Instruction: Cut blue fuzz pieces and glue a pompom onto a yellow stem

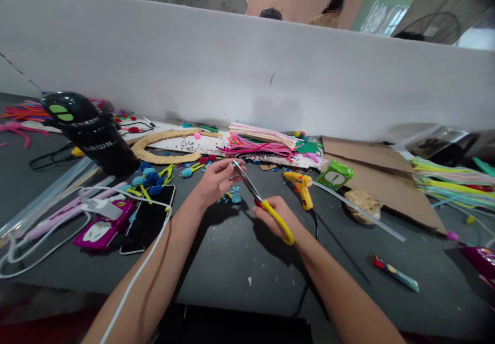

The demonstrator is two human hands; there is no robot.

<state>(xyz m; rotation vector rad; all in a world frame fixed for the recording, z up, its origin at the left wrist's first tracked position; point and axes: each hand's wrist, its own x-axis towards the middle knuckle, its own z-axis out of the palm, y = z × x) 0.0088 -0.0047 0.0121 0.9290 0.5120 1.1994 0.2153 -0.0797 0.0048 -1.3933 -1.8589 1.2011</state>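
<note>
Scissors (258, 197), yellow-handled with steel blades, sit over the middle of the dark table (232, 261), held above its surface. Right hand (275, 214) is closed through the handle loops; blades point up and left, toward the left hand (217, 180). Blades look nearly together; exact gap cannot be read. Left hand is curled, fingertips pinched at the blade tips; what it pinches is too small to make out. Small blue scraps (234, 196) lie on the table just below the left hand.

Surroundings: yellow glue gun (302, 185) just right of the right hand, a clear glue stick (359, 211) jutting from its rear. Green packet (334, 175) beside it, against brown cardboard (379, 179). Pink pipe cleaners (260, 147) lie behind the hands near the white partition (247, 65). Black bottle (89, 133) stands far left; phone (148, 220) and blue pom-poms (150, 179) lie between it and the left forearm.
</note>
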